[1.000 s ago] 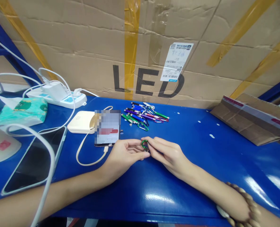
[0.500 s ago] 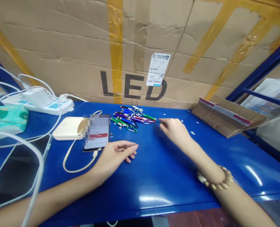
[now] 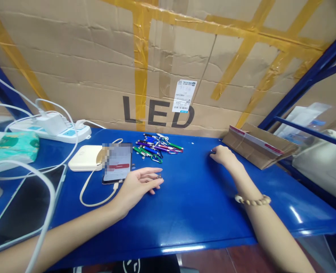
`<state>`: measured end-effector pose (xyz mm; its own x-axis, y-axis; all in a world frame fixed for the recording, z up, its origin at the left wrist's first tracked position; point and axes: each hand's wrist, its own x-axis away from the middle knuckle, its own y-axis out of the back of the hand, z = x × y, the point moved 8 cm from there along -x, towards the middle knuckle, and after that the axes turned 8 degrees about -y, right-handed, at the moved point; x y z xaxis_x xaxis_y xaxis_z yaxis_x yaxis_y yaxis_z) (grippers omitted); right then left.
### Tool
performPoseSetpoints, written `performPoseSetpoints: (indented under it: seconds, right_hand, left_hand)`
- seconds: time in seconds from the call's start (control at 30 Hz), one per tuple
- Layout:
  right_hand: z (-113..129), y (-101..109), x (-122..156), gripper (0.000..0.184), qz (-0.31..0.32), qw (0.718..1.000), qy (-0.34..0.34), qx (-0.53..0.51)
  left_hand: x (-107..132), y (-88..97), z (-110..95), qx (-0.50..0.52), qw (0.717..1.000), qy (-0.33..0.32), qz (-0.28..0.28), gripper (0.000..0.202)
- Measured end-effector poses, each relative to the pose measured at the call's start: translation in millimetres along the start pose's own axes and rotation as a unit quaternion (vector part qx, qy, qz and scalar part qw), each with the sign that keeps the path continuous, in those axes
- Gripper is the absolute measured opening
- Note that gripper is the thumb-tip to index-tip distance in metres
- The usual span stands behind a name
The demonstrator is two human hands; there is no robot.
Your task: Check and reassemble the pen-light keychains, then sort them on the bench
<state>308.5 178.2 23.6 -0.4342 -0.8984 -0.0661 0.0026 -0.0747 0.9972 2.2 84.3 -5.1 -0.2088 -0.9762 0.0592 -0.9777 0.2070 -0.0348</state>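
My left hand (image 3: 145, 182) hovers low over the blue table beside the phone, with a tiny silvery piece (image 3: 160, 176) pinched between thumb and fingertips. Farther right, my right hand (image 3: 223, 156) is at the tabletop near the folded cardboard, its fingers curled together. A small pale speck shows at those fingertips; what they hold, if anything, I cannot make out. Between the hands and toward the back lies a pile of slim metallic pen-shaped tubes (image 3: 159, 146) in green, blue, purple and red, some with carabiner clips. One green carabiner (image 3: 156, 159) points toward my left hand.
A phone (image 3: 118, 167) is cabled to a cream power bank (image 3: 84, 158). At left are a power strip (image 3: 79, 133), a tissue pack (image 3: 17, 146), a dark tablet (image 3: 20, 208) and loose cables. A large cardboard box (image 3: 99, 76) backs the table; folded cardboard (image 3: 258, 148) stands right.
My right hand has moved right, away from the pile, and the green piece at its fingertips no longer shows. The silvery piece now shows in my left hand, which has barely moved. The view has shifted.
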Motion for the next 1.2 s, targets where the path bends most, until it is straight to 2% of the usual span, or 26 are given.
performPoseSetpoints:
  seconds: [0.07, 0.13, 0.17, 0.2, 0.23, 0.27, 0.3, 0.37, 0.43, 0.5, 0.73, 0.8, 0.83, 0.9, 0.97, 1.03, 1.1, 1.2]
  right_hand:
    - [5, 2, 4, 0.027, -0.008, 1.000, 0.006, 0.000]
    - [19, 13, 14, 0.029, -0.045, 0.998, 0.038, -0.025]
    - [32, 20, 23, 0.030, -0.065, 0.993, 0.080, -0.056]
    - [49, 30, 37, 0.029, -0.092, 0.977, 0.152, -0.117]
    - [70, 40, 56, 0.026, -0.100, 0.940, 0.257, -0.198]
    - [90, 45, 79, 0.024, -0.064, 0.889, 0.364, -0.271]
    - [107, 46, 100, 0.023, -0.009, 0.837, 0.441, -0.323]
    - [128, 46, 136, 0.023, 0.069, 0.757, 0.528, -0.379]
    - [139, 41, 157, 0.023, 0.113, 0.721, 0.549, -0.407]
    - [142, 34, 163, 0.022, 0.129, 0.713, 0.534, -0.435]
    - [141, 25, 159, 0.019, 0.135, 0.731, 0.474, -0.472]
    - [141, 27, 156, 0.019, 0.125, 0.751, 0.464, -0.453]
    - [138, 29, 151, 0.020, 0.111, 0.769, 0.452, -0.438]
    - [128, 34, 133, 0.021, 0.051, 0.825, 0.409, -0.387]
    - [110, 40, 107, 0.021, -0.038, 0.893, 0.336, -0.296]
    - [88, 41, 79, 0.019, -0.080, 0.948, 0.242, -0.192]
    - [66, 36, 55, 0.019, -0.074, 0.976, 0.164, -0.122]
    - [47, 28, 34, 0.021, -0.053, 0.990, 0.111, -0.071]
  left_hand:
    - [0, 0.9, -1, 0.004, 1.000, -0.005, -0.003, 0.033]
    - [0, 1.4, -2, 0.007, 1.000, -0.006, -0.006, 0.028]
    - [1, 1.1, -2, 0.009, 1.000, -0.006, -0.006, 0.026]
    - [1, 0.4, -3, 0.013, 1.000, -0.006, -0.004, 0.025]
    - [1, -0.4, -3, 0.017, 1.000, -0.006, -0.002, 0.024]
    - [1, -1.3, -3, 0.021, 1.000, -0.006, 0.001, 0.023]
    - [1, -2.3, -3, 0.024, 1.000, -0.007, 0.005, 0.022]
    - [1, -4.4, -2, 0.021, 1.000, -0.008, 0.018, 0.021]
    - [1, -5.5, -2, 0.008, 0.999, -0.011, 0.032, 0.021]
    - [0, -5.7, -1, -0.004, 0.999, -0.016, 0.041, 0.023]
    - [-1, -7.1, 3, -0.009, 0.998, -0.020, 0.053, 0.032]
    - [-2, -8.1, 3, -0.006, 0.998, -0.028, 0.054, 0.035]
    - [-2, -8.0, 4, -0.001, 0.998, -0.030, 0.051, 0.037]
    - [-3, -7.3, 5, 0.015, 0.999, -0.025, 0.043, 0.041]
    - [-3, -7.6, 6, 0.033, 0.998, -0.017, 0.046, 0.042]
    - [-3, -8.4, 5, 0.047, 0.997, -0.019, 0.054, 0.040]
    - [-3, -9.1, 4, 0.054, 0.996, -0.024, 0.063, 0.036]
    - [-3, -10.1, 4, 0.050, 0.996, -0.025, 0.072, 0.029]
